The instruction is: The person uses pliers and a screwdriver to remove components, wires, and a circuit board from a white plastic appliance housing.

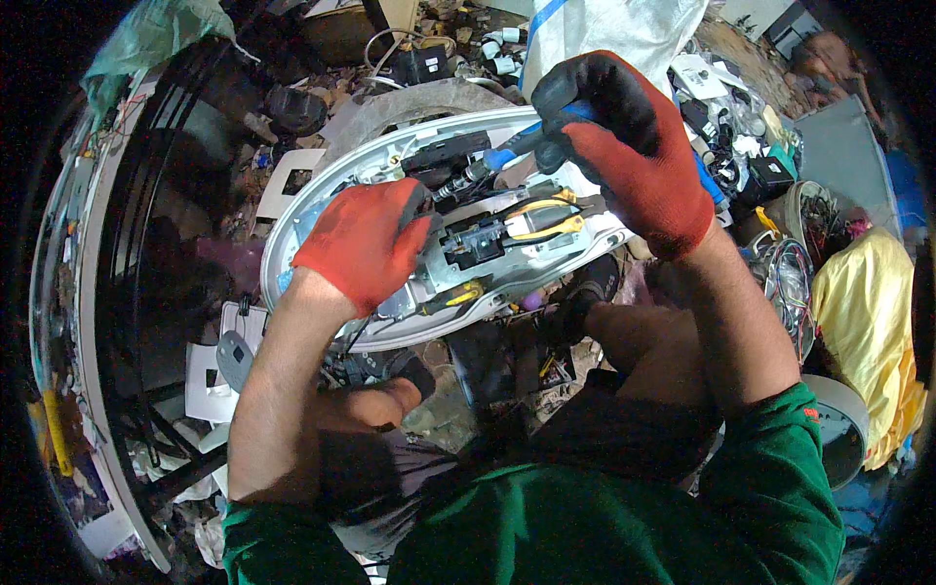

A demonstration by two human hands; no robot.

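Note:
A large white oval plastic casing (292, 255) lies before me with its inner parts showing. My right hand (629, 146), in a red and black glove, is closed round a screwdriver (512, 151) with a blue handle. Its metal shaft slants down to the left, towards the fingers of my left hand (366, 239). That hand, gloved alike, rests over the left part of the casing with its fingers curled; what they hold is hidden. Inside the casing, yellow and black pliers (541, 216) lie right of a black component (475, 241). A yellow-handled tool (458, 295) lies by the near rim.
A white sack (604, 39) stands beyond the casing. To the right are a heap of electronic scrap (726, 117), coiled wires (785, 283) and a yellow sack (863, 331). A dark metal frame (117, 244) runs along the left. My legs flank the casing's near side.

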